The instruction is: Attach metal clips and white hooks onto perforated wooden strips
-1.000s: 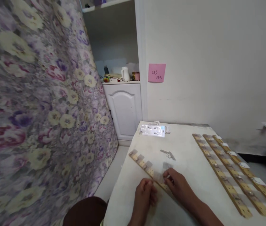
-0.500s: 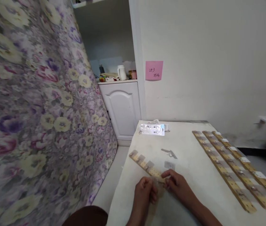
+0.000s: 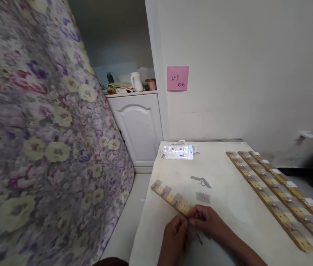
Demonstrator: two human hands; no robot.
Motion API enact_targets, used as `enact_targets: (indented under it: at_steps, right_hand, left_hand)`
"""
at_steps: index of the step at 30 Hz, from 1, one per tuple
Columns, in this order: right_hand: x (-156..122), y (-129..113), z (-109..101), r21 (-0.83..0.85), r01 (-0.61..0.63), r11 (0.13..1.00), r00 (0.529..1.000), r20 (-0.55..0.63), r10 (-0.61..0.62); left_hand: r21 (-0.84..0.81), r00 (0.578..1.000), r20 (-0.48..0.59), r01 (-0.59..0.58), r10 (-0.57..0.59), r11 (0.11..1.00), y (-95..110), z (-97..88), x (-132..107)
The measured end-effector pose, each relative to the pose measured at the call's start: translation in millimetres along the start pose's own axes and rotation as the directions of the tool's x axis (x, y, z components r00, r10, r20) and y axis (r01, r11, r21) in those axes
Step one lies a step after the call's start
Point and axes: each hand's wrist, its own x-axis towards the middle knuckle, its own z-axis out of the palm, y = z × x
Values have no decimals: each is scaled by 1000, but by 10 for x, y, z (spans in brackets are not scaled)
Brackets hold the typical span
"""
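Close together at the near end of a short wooden strip (image 3: 170, 199), my two hands are closed in a pinch. Between the fingers of my left hand (image 3: 174, 234) and my right hand (image 3: 208, 221) is a small clear-backed hook (image 3: 199, 239); its thin dark metal part shows below them, the rest is mostly hidden. Clear pads with metal hooks sit along the strip, which has small holes. Just beyond my right hand lies a loose clear hook pad (image 3: 203, 197). Farther back another loose hook (image 3: 201, 181) rests on its side.
Three long wooden strips (image 3: 267, 195) with hook pads line the table's right side. At the back lies a clear package of hooks (image 3: 177, 152). The white table (image 3: 217, 162) meets the wall behind. A floral curtain (image 3: 48, 140) hangs on the left.
My hands have come closer together, and the clear film seen between them is now mostly covered by fingers. The thin metal part now points down below them. The view has shifted slightly.
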Motion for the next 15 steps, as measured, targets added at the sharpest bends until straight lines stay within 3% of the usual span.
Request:
enact_targets:
  at_steps: [3, 7, 12, 15]
  right_hand:
    - [38, -19, -13, 58, -43, 997, 997, -60, 46]
    - [138, -53, -2, 110, -12, 994, 979, -201, 34]
    - [195, 12, 5, -63, 33, 997, 943, -328, -52]
    - [205, 75, -18, -157, 43, 987, 935, -341, -95]
  left_hand:
    - [52, 998, -66, 3, 1, 999, -9, -53, -37]
    - [384, 980, -113, -108, 163, 917, 124, -133, -80]
    - [599, 972, -179, -12, 149, 800, 204, -55, -72]
    - [654, 965, -204, 9, 164, 756, 183, 1, -40]
